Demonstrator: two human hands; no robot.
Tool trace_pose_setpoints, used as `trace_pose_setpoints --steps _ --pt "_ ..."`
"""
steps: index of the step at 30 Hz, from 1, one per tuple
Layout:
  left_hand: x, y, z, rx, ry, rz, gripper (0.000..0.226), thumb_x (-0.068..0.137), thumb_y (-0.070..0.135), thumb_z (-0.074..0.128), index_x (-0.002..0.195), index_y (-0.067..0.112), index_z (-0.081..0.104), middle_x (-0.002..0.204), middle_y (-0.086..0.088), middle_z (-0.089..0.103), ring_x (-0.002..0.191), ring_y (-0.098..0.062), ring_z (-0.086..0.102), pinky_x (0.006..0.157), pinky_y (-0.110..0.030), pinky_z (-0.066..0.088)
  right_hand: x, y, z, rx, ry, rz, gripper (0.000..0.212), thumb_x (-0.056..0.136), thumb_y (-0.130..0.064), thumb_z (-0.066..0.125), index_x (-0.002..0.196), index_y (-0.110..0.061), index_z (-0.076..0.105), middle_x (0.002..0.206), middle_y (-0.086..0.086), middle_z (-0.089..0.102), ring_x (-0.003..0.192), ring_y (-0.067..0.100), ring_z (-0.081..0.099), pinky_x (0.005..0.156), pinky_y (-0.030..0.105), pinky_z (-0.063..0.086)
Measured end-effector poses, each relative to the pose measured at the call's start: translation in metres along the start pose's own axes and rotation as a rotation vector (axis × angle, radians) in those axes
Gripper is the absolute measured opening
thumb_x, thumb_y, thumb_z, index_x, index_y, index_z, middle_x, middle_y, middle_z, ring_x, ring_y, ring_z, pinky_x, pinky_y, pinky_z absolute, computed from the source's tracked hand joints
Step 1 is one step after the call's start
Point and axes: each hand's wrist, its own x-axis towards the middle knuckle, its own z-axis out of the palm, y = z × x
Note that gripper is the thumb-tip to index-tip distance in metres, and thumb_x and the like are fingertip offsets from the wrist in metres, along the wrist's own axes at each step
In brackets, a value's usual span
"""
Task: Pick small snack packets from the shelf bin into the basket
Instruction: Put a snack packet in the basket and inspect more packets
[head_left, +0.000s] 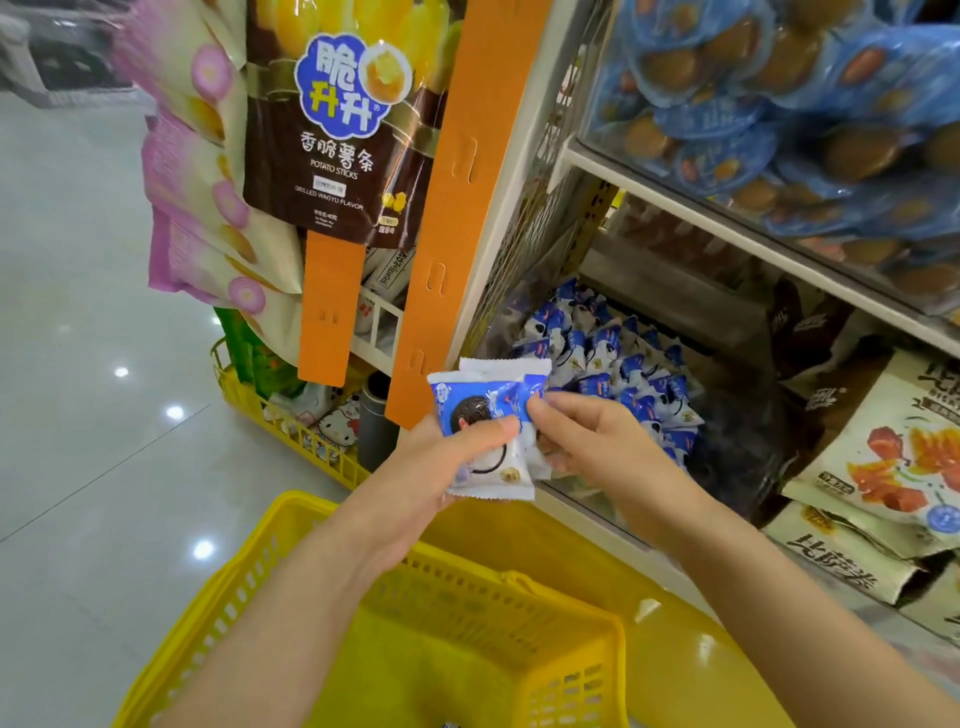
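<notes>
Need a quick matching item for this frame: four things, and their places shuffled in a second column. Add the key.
Things:
1. cookie packets
2. yellow basket
3. potato sticks bag
4. blue-lidded tubs

Places:
a. stacked at the top right of the view
b. at the bottom of the view
c. hanging at the top left of the view
d. gripped by the left hand and pinched by the right hand

Pairs: 1-d, 2-b, 3-c, 4-a

glossy pale floor (78, 312), white shelving (675, 208)
</notes>
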Motion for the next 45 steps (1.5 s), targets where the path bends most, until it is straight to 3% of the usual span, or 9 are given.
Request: trace_pose_setpoints --steps 3,7,11,16,22,27,35,41,45 --pt "0.001 -0.001 -0.001 0.030 -0.003 -0.036 0.070 0.065 0.042 0.074 0.128 0.025 0.050 0.120 -0.005 0.064 0.113 -0.025 0.058 0.101 -0.051 0.042 0.002 0.000 -0.003 0.010 -0.100 0.018 0.012 0.089 -0.028 0.058 0.091 -0.028 0.069 0.080 -0.008 0.072 0.069 -0.001 0.060 0.059 0.012 0.049" --pt "0.001 0.002 0.000 0.003 -0.058 0.009 0.067 0.067 0.041 0.068 0.128 0.022 0.049 0.109 -0.004 0.069 0.091 -0.026 0.068 0.073 -0.039 0.056 0.010 0.000 -0.008 -0.037 -0.031 0.013 0.010 0.086 -0.026 0.062 0.092 -0.024 0.070 0.082 -0.008 0.072 0.065 -0.002 0.058 0.058 0.010 0.048" --pt "0.003 0.001 -0.006 -0.047 0.034 0.059 0.031 0.086 0.023 0.059 0.117 0.023 0.055 0.103 -0.003 0.070 0.086 -0.022 0.070 0.063 -0.032 0.058 0.030 0.000 -0.031 -0.010 0.312 -0.029 0.020 0.085 -0.028 0.063 0.101 -0.017 0.067 0.072 -0.014 0.070 0.062 -0.001 0.061 0.055 0.009 0.046" --pt "0.005 0.001 -0.010 -0.082 0.069 0.077 0.026 0.088 0.021 0.058 0.114 0.026 0.054 0.097 0.000 0.071 0.082 -0.018 0.071 0.059 -0.028 0.056 0.072 0.013 -0.061 -0.203 0.705 -0.094 0.020 0.085 -0.031 0.065 0.091 -0.012 0.060 0.073 0.000 0.059 0.065 0.008 0.052 0.064 0.024 0.043" --pt "0.007 0.004 -0.009 -0.138 0.053 0.084 0.029 0.088 0.021 0.057 0.116 0.022 0.054 0.099 -0.006 0.069 0.083 -0.020 0.070 0.062 -0.030 0.057 0.097 0.039 -0.055 -0.346 0.684 0.083 0.024 0.085 -0.027 0.066 0.080 -0.008 0.052 0.068 0.004 0.052 0.067 0.016 0.048 0.068 0.027 0.039" --pt "0.007 0.006 -0.010 -0.131 0.069 0.087 0.033 0.088 0.021 0.058 0.120 0.022 0.051 0.102 -0.007 0.068 0.083 -0.020 0.070 0.067 -0.034 0.059 0.088 0.034 -0.052 -0.580 0.435 0.136 0.026 0.083 -0.027 0.068 0.078 -0.003 0.058 0.076 0.015 0.067 0.073 0.025 0.063 0.077 0.035 0.051" --pt "0.007 0.007 -0.008 -0.155 0.084 0.067 0.028 0.088 0.019 0.058 0.115 0.024 0.053 0.102 -0.008 0.068 0.080 -0.020 0.069 0.061 -0.030 0.057 0.100 0.008 -0.058 -0.742 0.188 0.401 0.038 0.084 -0.025 0.066 0.101 0.008 0.063 0.089 0.017 0.071 0.083 0.025 0.070 0.088 0.042 0.053" --pt "0.008 0.009 -0.007 -0.168 0.102 0.060 0.034 0.088 0.019 0.059 0.122 0.022 0.051 0.106 -0.009 0.067 0.083 -0.022 0.069 0.058 -0.028 0.056 0.109 0.008 -0.057 -0.663 0.116 0.403 0.030 0.083 -0.024 0.068 0.094 0.003 0.065 0.079 0.008 0.064 0.070 0.016 0.063 0.077 0.027 0.054" --pt "0.008 0.009 -0.007 -0.172 0.108 0.056 0.033 0.088 0.019 0.059 0.121 0.022 0.051 0.103 -0.008 0.068 0.081 -0.021 0.070 0.060 -0.030 0.057 0.119 0.018 -0.054 -0.554 0.251 0.352 0.032 0.082 -0.021 0.069 0.094 0.008 0.065 0.083 0.014 0.062 0.059 0.015 0.059 0.066 0.021 0.056"
